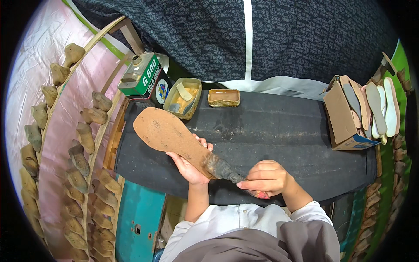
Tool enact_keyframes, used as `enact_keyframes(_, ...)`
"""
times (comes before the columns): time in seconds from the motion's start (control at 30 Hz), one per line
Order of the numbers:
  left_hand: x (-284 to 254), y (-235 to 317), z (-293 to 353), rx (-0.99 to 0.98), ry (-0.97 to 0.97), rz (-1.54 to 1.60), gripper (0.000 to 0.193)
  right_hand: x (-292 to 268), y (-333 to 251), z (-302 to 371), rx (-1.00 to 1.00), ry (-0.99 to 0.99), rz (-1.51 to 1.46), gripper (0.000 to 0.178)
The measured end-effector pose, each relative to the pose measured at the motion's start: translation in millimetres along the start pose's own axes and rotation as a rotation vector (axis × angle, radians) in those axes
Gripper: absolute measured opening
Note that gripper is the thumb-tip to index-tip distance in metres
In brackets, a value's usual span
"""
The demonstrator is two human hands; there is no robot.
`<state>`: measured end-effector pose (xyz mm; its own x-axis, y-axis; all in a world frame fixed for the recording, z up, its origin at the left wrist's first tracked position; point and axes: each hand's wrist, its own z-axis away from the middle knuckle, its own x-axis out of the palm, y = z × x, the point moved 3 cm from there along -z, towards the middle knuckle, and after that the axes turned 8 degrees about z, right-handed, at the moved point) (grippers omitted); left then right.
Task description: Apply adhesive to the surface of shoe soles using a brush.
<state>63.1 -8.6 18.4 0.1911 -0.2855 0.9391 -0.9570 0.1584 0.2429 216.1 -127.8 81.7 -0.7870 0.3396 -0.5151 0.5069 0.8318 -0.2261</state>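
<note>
My left hand (191,169) is closed round the heel part of a tan shoe sole (169,133), thumb on one edge and fingertips at the other. The sole is held tilted above the black table, its wide toe end toward the far left, with dark smudges on its face. In my right hand (267,178) is a glue brush (229,171) with a dark, crusted shaft and a reddish handle end showing below the fingers. The frayed, brownish bristles lie against the sole near its heel end.
Beyond the sole stand a green and black metal can (144,78), a glue-stained plastic tub (196,94) holding flat pieces, and a small shallow dish (224,98). A cardboard box (345,118) of insoles sits on the black table (279,131) at right. Shoe lasts (78,157) line racks on both sides.
</note>
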Motion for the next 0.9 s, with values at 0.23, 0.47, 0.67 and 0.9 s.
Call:
enact_keyframes(0.23,-9.4,8.0,0.3,0.012,0.025,0.02,0.065,-16.3,6.0,11.7,0.039,-0.101,-0.107,0.032)
enact_keyframes(0.47,-9.5,2.1,1.3,-0.053,-0.002,0.01,0.067,-9.3,1.8,3.7,0.021,0.038,-0.074,0.034)
enact_keyframes(0.67,-16.8,11.1,-1.8,-0.009,-0.001,0.066,0.064,-13.5,3.6,9.5,0.013,-0.083,-0.101,0.03)
enact_keyframes(0.9,-14.5,11.0,-1.6,0.032,0.03,0.003,0.064,-6.2,6.4,1.0,0.016,-0.048,-0.074,0.031)
